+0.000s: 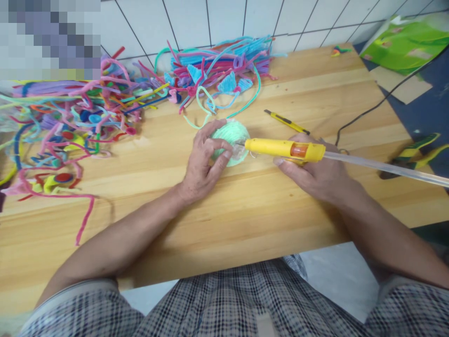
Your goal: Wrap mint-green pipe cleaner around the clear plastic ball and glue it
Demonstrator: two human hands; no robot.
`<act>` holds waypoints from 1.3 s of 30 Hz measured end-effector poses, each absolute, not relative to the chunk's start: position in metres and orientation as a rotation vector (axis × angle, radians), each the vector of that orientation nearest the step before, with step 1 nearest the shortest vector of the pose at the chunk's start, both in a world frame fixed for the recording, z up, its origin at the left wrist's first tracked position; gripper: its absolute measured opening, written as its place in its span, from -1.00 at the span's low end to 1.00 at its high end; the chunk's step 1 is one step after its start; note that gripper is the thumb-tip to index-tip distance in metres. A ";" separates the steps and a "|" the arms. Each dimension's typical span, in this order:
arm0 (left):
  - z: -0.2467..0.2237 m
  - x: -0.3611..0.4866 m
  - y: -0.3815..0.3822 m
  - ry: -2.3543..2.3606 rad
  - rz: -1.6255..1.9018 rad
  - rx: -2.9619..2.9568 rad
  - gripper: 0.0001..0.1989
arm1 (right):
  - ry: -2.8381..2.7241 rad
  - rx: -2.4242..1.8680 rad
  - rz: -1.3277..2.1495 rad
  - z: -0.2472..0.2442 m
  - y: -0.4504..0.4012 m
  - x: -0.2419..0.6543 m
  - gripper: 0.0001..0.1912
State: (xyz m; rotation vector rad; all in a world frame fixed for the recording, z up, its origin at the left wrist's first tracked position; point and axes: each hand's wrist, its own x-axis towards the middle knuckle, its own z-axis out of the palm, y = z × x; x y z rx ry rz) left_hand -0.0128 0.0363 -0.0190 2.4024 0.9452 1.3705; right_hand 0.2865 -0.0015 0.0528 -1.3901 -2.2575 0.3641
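Note:
My right hand (308, 171) is wrapped round a yellow hot glue gun (268, 145), which points left. A long clear glue stick (382, 167) sticks out of its back end. The gun's nozzle is at a round, mint-green piece (234, 131) that looks wound from pipe cleaners, with a pale, shiny patch on its right side. My left hand (206, 159) grips this piece from the left, fingers over its top and thumb at its lower side. Whether the nozzle touches the patch I cannot tell.
Heaps of coloured pipe cleaners (63, 135) cover the left side; bundles (224, 65) lie along the tiled wall. A yellow utility knife (286, 122) lies beyond the gun. Yellow-handled pliers (407, 157), a black cord (379, 103) and a green bag (407, 44) are at the right.

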 end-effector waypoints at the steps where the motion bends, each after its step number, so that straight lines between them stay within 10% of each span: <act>1: -0.019 -0.013 0.036 0.946 1.364 2.406 -0.87 | -2.253 -1.386 0.364 0.053 -0.002 0.286 -0.87; 39: -0.022 -0.013 0.038 0.915 1.411 2.426 -0.89 | -2.261 -1.413 0.315 0.053 -0.002 0.287 -0.84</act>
